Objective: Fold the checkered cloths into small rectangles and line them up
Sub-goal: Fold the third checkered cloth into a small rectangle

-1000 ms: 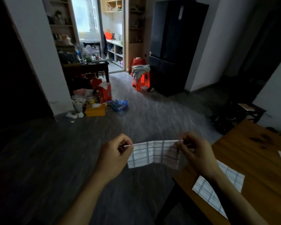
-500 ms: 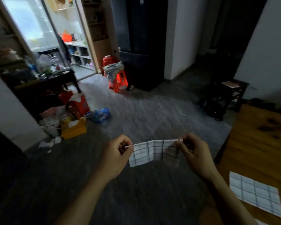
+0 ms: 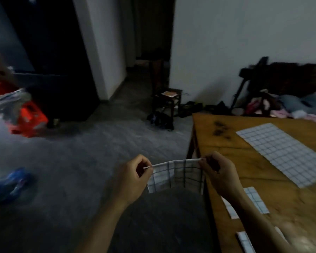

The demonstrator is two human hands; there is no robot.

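A folded white checkered cloth hangs in the air, stretched between both hands just left of the wooden table's corner. My left hand pinches its left top corner and my right hand pinches its right top corner. On the wooden table a large unfolded checkered cloth lies spread flat. A small folded cloth lies partly under my right forearm, and another folded one sits near the bottom edge.
The table's left edge runs down just right of the held cloth. A dark stool stands on the grey floor beyond. A red stool with cloth on it is at left, and a blue bag lies on the floor. Clothes pile at back right.
The view has swung to the right, so the table and the large spread cloth now show. Both hands keep the same pinch on the folded cloth, stretched between them.
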